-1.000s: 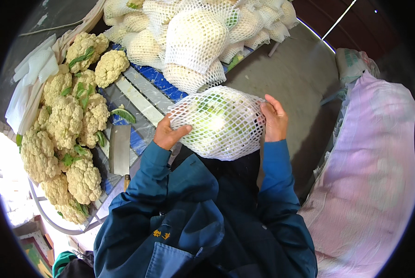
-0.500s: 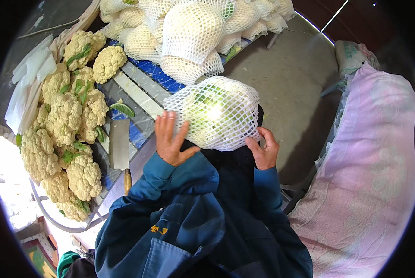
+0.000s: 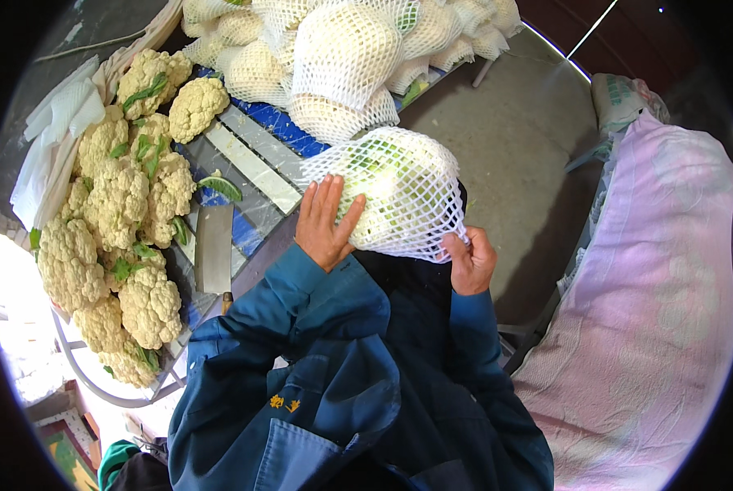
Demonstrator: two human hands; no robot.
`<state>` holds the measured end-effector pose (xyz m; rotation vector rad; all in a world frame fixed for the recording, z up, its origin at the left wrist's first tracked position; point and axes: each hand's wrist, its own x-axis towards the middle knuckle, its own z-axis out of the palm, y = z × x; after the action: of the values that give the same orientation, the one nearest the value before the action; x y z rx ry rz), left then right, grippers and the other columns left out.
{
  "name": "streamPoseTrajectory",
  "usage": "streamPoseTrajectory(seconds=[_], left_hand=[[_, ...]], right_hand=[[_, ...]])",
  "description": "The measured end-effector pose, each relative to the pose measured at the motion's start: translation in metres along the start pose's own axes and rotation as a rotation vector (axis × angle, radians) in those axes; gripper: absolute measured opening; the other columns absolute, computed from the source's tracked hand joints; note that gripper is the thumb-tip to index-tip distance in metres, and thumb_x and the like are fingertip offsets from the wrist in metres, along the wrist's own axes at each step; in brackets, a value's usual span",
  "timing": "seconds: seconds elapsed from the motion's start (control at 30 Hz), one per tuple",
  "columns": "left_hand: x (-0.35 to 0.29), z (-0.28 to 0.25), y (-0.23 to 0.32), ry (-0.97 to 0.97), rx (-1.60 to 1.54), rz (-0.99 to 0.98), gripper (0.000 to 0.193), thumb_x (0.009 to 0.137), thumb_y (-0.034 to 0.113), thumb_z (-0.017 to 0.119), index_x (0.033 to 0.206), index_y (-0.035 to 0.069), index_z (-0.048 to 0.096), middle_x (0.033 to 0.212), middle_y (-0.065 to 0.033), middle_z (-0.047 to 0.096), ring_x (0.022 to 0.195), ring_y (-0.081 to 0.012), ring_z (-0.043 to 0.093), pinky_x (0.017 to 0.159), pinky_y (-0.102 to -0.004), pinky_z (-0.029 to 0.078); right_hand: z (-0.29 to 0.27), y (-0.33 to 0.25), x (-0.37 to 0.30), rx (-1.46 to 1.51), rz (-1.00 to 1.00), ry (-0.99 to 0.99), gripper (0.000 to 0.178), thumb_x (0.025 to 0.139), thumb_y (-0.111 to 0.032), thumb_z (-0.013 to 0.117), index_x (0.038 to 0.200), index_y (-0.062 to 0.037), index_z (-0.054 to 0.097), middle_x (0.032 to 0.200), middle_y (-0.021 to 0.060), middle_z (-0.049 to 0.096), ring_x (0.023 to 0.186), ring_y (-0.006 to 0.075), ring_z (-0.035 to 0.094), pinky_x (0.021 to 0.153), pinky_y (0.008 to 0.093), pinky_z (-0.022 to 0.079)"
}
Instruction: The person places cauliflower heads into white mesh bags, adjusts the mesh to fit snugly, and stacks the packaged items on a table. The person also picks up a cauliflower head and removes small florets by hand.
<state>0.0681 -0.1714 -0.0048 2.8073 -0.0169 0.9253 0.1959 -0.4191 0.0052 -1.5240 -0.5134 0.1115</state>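
Enclosing a pale cauliflower [image 3: 380,211] was a white mesh net [image 3: 437,182], found in front of the person's body, just beyond the right edge of the worktop [image 3: 256,158]. The mesh blurred the outline of the head; green showed through its upper part, and a bright glare washed out some detail. What supported it from below could not be seen. The left hand [image 3: 327,224] was open, fingers extended and thumb apart, laid against the near left side of the net; its palm was hidden. The right hand [image 3: 471,260] pinched the gathered edge of the net at the near right end, its fingertips partly concealed.

A knife [image 3: 213,248] with a broad, flat metal blade lay on the worktop, most of its wooden handle covered by the blue left sleeve [image 3: 256,286]. Bare cauliflowers [image 3: 117,203], knobbly and cream-coloured, were heaped at left with small green leaves among them; overlap prevented a count. Netted cauliflowers [image 3: 346,59], rounded and tightly stacked, were cut off by the upper edge. Limp white sheets [image 3: 64,127] hung beside the bare heap. At right, a wrinkled pink cloth [image 3: 636,315] concealed whatever stood underneath, and a sack [image 3: 618,102] behind it was only partly visible.
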Motion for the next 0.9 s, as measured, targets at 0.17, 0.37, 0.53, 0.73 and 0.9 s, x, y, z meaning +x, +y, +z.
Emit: streamPoseTrajectory(seconds=[0.17,0.37,0.53,0.73,0.9], left_hand=[[0.002,-0.004,-0.01,-0.05,0.004,-0.019,0.1,0.057,0.025,0.091,0.147,0.015,0.05,0.156,-0.0256,0.036,0.143,-0.0433,0.038,0.117,-0.0605,0.028],[0.007,-0.003,-0.006,-0.054,-0.031,-0.028,0.102,0.053,0.026,0.093,0.145,0.014,0.052,0.156,-0.0252,0.036,0.143,-0.0437,0.038,0.117,-0.0604,0.028],[0.002,-0.001,-0.007,-0.071,-0.072,0.015,0.104,0.053,0.029,0.093,0.146,0.011,0.05,0.156,-0.0273,0.035,0.144,-0.047,0.035,0.117,-0.0615,0.027],[-0.021,-0.008,-0.011,0.098,-0.289,0.001,0.094,0.075,0.044,0.085,0.15,0.005,0.044,0.158,-0.0299,0.031,0.146,-0.0481,0.032,0.118,-0.0577,0.027],[-0.018,-0.005,-0.028,0.195,-0.485,-0.418,0.086,0.093,0.043,0.068,0.156,-0.002,0.031,0.157,-0.0308,0.033,0.143,-0.0422,0.039,0.116,-0.0468,0.033]], right_hand=[[-0.004,-0.022,0.006,0.034,-0.1,0.031,0.015,0.091,-0.003,0.074,0.099,0.0038,0.063,0.075,0.0063,0.069,0.064,0.0089,0.064,0.058,0.0241,0.051],[-0.019,0.013,0.039,0.042,0.099,0.109,0.013,0.093,-0.01,0.072,0.097,0.0016,0.065,0.074,0.0024,0.067,0.061,0.0067,0.059,0.056,0.023,0.05],[-0.012,0.052,0.051,0.052,0.102,0.093,0.018,0.092,-0.01,0.074,0.102,0.0016,0.065,0.076,0.0011,0.066,0.062,0.0055,0.059,0.052,0.023,0.048],[-0.017,0.057,0.046,0.063,0.116,0.1,0.021,0.091,-0.007,0.076,0.107,0.0025,0.065,0.085,0.0013,0.066,0.07,0.0063,0.06,0.062,0.023,0.05],[-0.018,0.056,0.041,0.112,0.118,0.151,0.027,0.092,-0.007,0.074,0.115,0.0032,0.066,0.104,0.0062,0.067,0.091,0.0091,0.062,0.081,0.0248,0.051]])
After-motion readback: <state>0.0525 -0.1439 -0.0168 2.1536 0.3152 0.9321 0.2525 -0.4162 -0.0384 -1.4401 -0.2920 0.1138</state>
